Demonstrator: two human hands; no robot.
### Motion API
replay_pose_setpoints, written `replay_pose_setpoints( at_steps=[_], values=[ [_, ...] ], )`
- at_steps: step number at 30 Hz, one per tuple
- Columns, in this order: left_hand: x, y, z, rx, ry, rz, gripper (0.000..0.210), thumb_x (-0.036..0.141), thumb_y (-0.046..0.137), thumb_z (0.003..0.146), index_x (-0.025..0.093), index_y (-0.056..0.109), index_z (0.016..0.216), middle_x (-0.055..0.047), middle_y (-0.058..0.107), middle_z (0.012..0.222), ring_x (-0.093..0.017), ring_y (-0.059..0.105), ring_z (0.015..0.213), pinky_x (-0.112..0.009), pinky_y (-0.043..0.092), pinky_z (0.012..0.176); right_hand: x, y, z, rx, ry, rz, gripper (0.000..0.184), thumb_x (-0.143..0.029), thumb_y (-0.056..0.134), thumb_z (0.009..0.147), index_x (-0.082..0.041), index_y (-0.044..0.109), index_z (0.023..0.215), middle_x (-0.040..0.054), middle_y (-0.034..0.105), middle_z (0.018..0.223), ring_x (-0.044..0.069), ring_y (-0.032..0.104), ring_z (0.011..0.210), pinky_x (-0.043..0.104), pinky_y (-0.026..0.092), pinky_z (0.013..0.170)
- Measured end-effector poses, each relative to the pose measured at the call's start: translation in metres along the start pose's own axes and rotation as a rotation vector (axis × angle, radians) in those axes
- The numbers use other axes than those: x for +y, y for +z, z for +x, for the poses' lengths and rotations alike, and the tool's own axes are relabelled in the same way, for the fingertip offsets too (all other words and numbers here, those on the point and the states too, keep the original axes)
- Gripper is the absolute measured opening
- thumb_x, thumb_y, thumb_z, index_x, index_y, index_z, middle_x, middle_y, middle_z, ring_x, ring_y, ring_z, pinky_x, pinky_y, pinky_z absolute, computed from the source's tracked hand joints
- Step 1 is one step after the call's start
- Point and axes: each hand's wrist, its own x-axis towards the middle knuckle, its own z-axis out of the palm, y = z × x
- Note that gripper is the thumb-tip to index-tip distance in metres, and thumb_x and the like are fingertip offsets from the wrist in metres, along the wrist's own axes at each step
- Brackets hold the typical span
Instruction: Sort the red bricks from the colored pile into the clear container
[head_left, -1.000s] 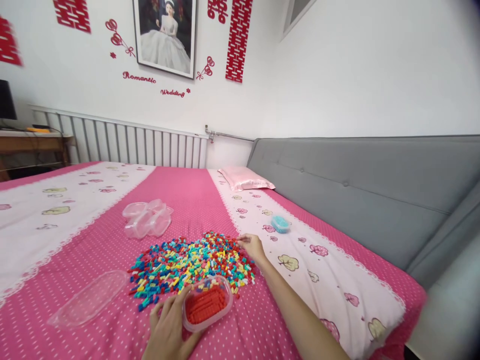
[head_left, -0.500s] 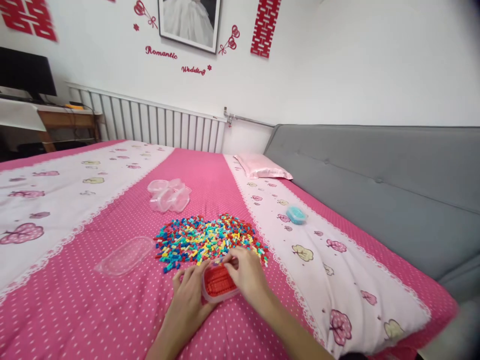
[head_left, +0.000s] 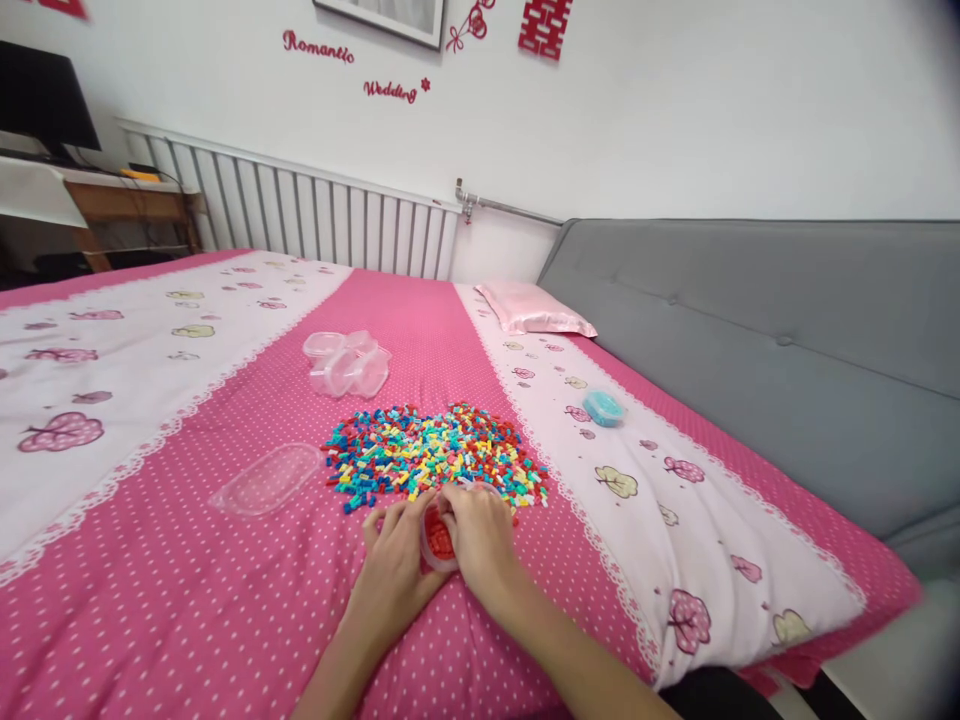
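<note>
My left hand (head_left: 394, 560) grips the left side of a clear plastic container (head_left: 435, 564) close to me on the bed. Small red building bricks (head_left: 441, 540) fill what shows of its inside. Over the container's right part lies my right hand (head_left: 484, 540), its fingers bent together and reaching in at the far side. Whatever those fingertips hold is hidden. Just beyond both hands spreads a pile of small mixed-colour bricks (head_left: 427, 455). Left of the pile, a clear plastic lid (head_left: 270, 480) lies flat.
Several clear empty containers (head_left: 346, 365) sit together behind the pile. A closed tub with turquoise contents (head_left: 604, 408) stands on the right white strip. A pink pillow (head_left: 532, 308) rests by the grey headboard (head_left: 750, 330). Pink dotted bedding (head_left: 187, 590) lies under everything.
My right hand has moved left over the container and now covers more of the red bricks. The left hand keeps its grip. The view has tipped downward.
</note>
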Motion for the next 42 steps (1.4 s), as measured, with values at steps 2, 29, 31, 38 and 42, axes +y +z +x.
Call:
replay_pose_setpoints(
  at_steps=[2,29,31,38,42],
  values=[
    [0.0,0.001,0.0,-0.003,-0.007,-0.006,0.067,0.03,0.07,0.085,0.022,0.041,0.145,-0.012,0.065,0.135,-0.031,0.059,0.119,-0.047,0.033,0.104,0.0,0.002,0.0,-0.007,-0.01,-0.027,0.015,-0.018,0.064,0.097,-0.027,0.076,0.094,0.0049,0.077,0.091,0.023,0.069,0.086,0.03,0.04,0.072],
    [0.001,0.0,0.001,-0.019,-0.018,-0.026,0.062,0.029,0.066,0.085,0.023,0.045,0.143,-0.011,0.065,0.135,-0.032,0.059,0.12,-0.047,0.034,0.107,0.005,0.031,0.014,-0.027,-0.072,-0.08,0.028,-0.005,0.055,0.095,-0.023,0.076,0.09,0.0051,0.073,0.089,0.021,0.064,0.09,0.03,0.045,0.082],
    [0.0,0.001,0.0,-0.013,-0.007,-0.024,0.062,0.029,0.066,0.085,0.022,0.046,0.143,-0.011,0.065,0.135,-0.032,0.059,0.119,-0.047,0.034,0.106,0.005,0.028,0.013,-0.035,-0.07,-0.091,0.028,-0.005,0.055,0.095,-0.022,0.076,0.091,0.0055,0.073,0.09,0.021,0.064,0.09,0.03,0.044,0.083],
    [0.001,0.001,0.0,-0.041,-0.026,-0.009,0.063,0.029,0.067,0.085,0.022,0.044,0.144,-0.013,0.065,0.135,-0.032,0.059,0.119,-0.048,0.033,0.107,0.002,0.009,0.006,-0.069,-0.085,-0.133,0.025,-0.007,0.055,0.098,-0.019,0.077,0.098,0.0085,0.073,0.093,0.023,0.065,0.095,0.032,0.044,0.085],
    [0.002,-0.001,0.0,-0.041,-0.032,-0.016,0.066,0.028,0.067,0.085,0.022,0.043,0.146,-0.012,0.065,0.135,-0.032,0.058,0.119,-0.048,0.033,0.108,0.002,0.009,0.005,-0.063,-0.098,-0.136,0.026,-0.009,0.055,0.099,-0.021,0.077,0.103,0.0089,0.073,0.096,0.024,0.065,0.097,0.034,0.044,0.087]
  ],
)
